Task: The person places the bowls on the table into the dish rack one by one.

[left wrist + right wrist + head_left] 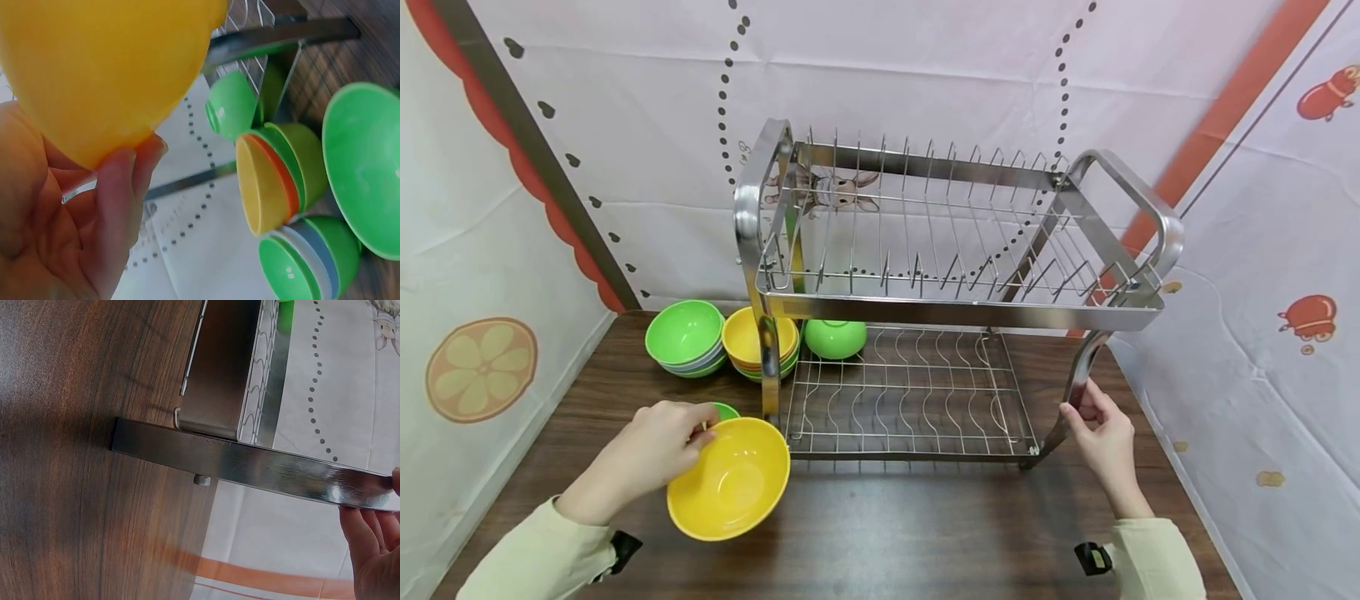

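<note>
A yellow bowl (730, 483) hangs tilted above the table at the rack's front left, its inside facing the head camera. My left hand (662, 446) pinches its rim between thumb and fingers, as the left wrist view shows. Partly hidden behind it is a green bowl (365, 169) on the table. My right hand (1103, 437) grips the right front leg (281, 472) of the two-tier metal dish rack (962, 314). On the rack's lower tier, at its left end, a green bowl (835, 339) lies upside down.
Left of the rack stand two stacks of nested bowls: one topped by a green bowl (685, 332), the other by a yellow bowl (743, 333). The upper tier has upright wire dividers (928, 217). Printed cloth (895, 92) walls the wooden table (910, 533) at back and sides.
</note>
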{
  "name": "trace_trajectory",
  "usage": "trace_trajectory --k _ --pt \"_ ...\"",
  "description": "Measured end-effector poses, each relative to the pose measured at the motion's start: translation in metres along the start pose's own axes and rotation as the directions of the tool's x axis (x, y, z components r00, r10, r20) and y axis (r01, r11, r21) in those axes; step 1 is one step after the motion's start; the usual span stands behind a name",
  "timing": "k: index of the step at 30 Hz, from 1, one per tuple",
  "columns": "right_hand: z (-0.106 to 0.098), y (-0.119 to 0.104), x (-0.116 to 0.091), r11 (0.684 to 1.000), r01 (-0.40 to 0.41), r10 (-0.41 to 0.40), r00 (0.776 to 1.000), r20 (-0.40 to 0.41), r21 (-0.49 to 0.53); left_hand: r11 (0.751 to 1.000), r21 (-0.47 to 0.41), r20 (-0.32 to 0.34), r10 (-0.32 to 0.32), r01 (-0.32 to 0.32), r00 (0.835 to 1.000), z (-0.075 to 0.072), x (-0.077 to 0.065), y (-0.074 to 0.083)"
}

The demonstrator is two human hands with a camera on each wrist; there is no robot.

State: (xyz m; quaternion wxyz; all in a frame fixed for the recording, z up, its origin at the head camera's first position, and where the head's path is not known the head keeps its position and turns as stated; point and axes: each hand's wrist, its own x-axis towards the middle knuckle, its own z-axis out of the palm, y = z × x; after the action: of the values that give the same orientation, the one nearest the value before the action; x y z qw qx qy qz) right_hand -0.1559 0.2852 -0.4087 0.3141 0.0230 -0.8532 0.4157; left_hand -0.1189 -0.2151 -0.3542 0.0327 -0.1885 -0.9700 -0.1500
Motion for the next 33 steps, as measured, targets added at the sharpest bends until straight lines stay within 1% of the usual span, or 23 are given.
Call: trace_trajectory --k 6,11,14,16,18,21,26,30,33 --pt "0.000 -0.001 -0.001 1.000 0.005 -0.005 1.000 -0.003 -0.022 0.997 -0.053 0.030 0.052 -0.050 0.998 0.005 0.006 0.012" --pt "0.001 -0.001 -0.001 1.000 0.000 -0.001 1.000 -0.007 -0.027 0.994 -0.042 0.006 0.105 -0.105 0.994 0.013 0.013 0.023" --pt "0.002 0.000 -0.002 0.999 0.000 -0.001 1.000 -0.009 -0.036 0.986 -0.057 -0.003 0.156 -0.156 0.988 0.020 0.018 0.029" --pt "0.002 0.000 -0.002 0.999 -0.001 0.001 1.000 -0.009 -0.044 0.980 -0.086 -0.004 0.180 -0.180 0.984 0.023 0.021 0.033" --pt "0.003 0.000 -0.003 0.999 -0.003 0.003 1.000 -0.008 -0.050 0.974 -0.121 0.000 0.191 -0.189 0.982 0.027 0.023 0.037" --pt "0.003 0.000 -0.003 0.999 -0.002 0.002 1.000 -0.009 -0.054 0.970 -0.141 -0.004 0.201 -0.200 0.979 0.032 0.028 0.041" --pt "0.003 0.001 -0.003 0.999 0.004 -0.005 1.000 -0.011 -0.053 0.968 -0.137 0.016 0.217 -0.213 0.976 0.038 0.035 0.048" --pt "0.002 -0.001 -0.002 0.998 0.008 -0.009 1.000 -0.009 -0.056 0.970 -0.143 0.036 0.203 -0.196 0.979 0.040 0.041 0.053" --pt "0.001 -0.001 -0.001 0.998 0.008 -0.008 1.000 0.001 -0.067 0.965 -0.146 0.028 0.226 -0.219 0.974 0.042 0.046 0.056"
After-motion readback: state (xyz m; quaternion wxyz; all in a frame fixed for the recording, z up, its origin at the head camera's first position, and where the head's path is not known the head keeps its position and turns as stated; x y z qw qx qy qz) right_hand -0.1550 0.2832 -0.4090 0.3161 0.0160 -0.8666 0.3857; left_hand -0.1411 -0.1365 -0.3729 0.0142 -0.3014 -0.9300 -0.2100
